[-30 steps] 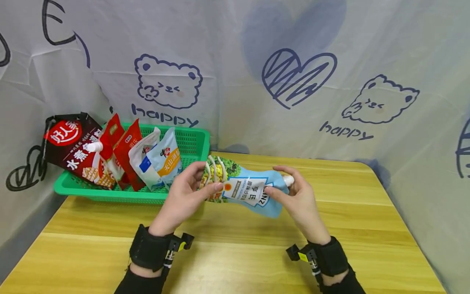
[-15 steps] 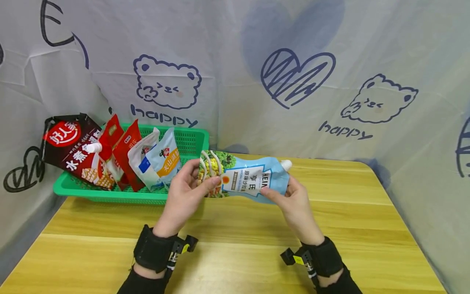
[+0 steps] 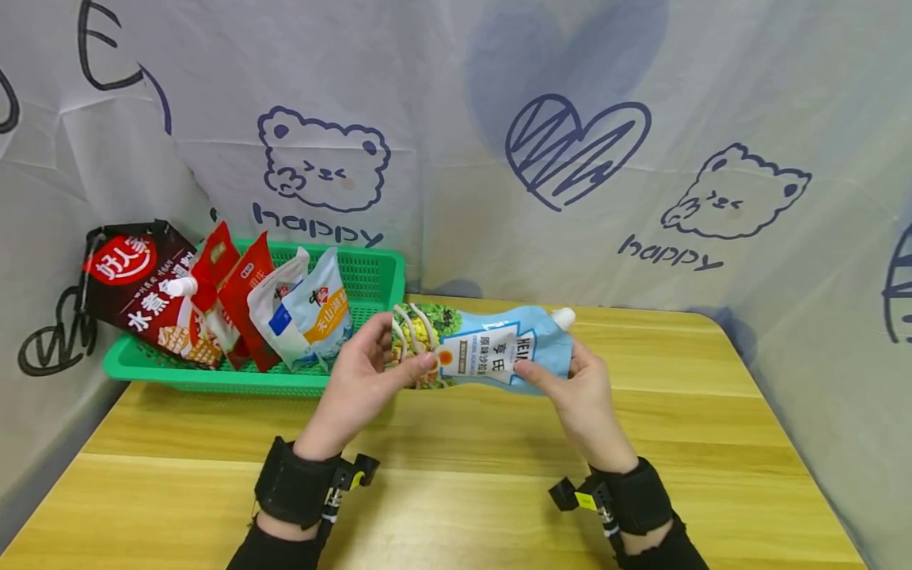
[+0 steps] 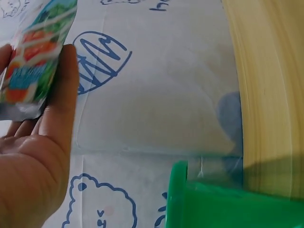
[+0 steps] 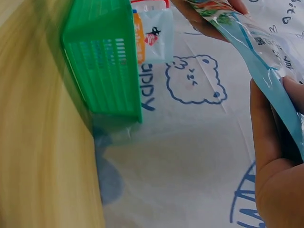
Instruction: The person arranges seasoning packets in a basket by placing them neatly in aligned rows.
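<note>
A light-blue salad dressing pouch (image 3: 484, 348) with a white spout cap (image 3: 563, 318) is held sideways above the table, its printed front facing the head camera. My left hand (image 3: 363, 372) pinches its green, food-pictured end, thumb in front and fingers behind. At the capped end, my right hand (image 3: 580, 400) grips the blue part, thumb across the label. In the left wrist view the pouch's food picture (image 4: 35, 57) shows between thumb and fingers. The right wrist view has the blue edge of the pouch (image 5: 266, 80) lying between the right thumb and fingers.
A green basket (image 3: 378, 273) stands at the table's back left. In it are a dark red seasoning bag (image 3: 142, 289), red packets (image 3: 245, 289) and a white-and-blue bag (image 3: 321, 309). A printed curtain (image 3: 456, 158) hangs behind the wooden table (image 3: 456, 491).
The pouch has tilted so its capped end is higher, and my right hand has slid to its lower edge. Over the last half second both hands shifted slightly right with it.
</note>
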The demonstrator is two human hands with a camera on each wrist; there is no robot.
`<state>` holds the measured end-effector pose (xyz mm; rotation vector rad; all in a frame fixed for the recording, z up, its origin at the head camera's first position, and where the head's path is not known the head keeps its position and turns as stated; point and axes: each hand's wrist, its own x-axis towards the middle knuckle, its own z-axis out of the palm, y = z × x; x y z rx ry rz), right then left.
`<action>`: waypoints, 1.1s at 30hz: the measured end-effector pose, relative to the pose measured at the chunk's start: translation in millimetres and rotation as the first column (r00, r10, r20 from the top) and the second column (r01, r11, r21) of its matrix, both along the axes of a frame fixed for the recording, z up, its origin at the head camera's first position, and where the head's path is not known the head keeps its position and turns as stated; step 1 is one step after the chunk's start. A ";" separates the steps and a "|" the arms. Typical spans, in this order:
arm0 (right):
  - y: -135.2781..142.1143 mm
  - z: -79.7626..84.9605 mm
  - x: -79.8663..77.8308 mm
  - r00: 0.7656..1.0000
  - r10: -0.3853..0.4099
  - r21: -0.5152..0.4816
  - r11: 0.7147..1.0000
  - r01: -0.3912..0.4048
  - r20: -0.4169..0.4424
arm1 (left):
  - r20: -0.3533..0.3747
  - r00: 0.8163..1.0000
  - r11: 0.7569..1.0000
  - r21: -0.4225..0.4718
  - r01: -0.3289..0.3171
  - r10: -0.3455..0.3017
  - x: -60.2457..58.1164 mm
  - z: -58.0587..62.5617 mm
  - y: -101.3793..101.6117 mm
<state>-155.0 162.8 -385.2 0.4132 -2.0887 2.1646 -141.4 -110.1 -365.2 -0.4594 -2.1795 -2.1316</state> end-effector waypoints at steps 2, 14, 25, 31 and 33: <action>2.7 1.6 0.0 1.000 -0.007 0.028 1.000 0.007 -0.013 | 0.010 1.000 1.000 -0.023 0.017 -0.017 -0.2 0.4 -0.7; 21.1 13.1 2.3 0.998 0.005 0.221 0.975 0.008 -0.060 | 0.018 0.989 0.980 -0.133 0.149 -0.148 -1.8 -4.3 -7.0; 29.0 20.7 3.7 0.999 0.047 0.254 0.966 -0.047 0.007 | 0.076 0.972 0.930 -0.282 0.236 -0.224 -0.6 -7.5 -7.3; 26.5 20.5 3.4 0.998 0.010 0.180 0.983 -0.020 0.059 | 0.054 0.975 0.936 -0.272 0.222 -0.215 -0.7 -8.7 -5.0; 24.9 19.4 3.3 0.997 -0.005 0.115 0.993 -0.003 0.075 | 0.038 0.978 0.941 -0.267 0.207 -0.204 0.1 -7.9 -4.0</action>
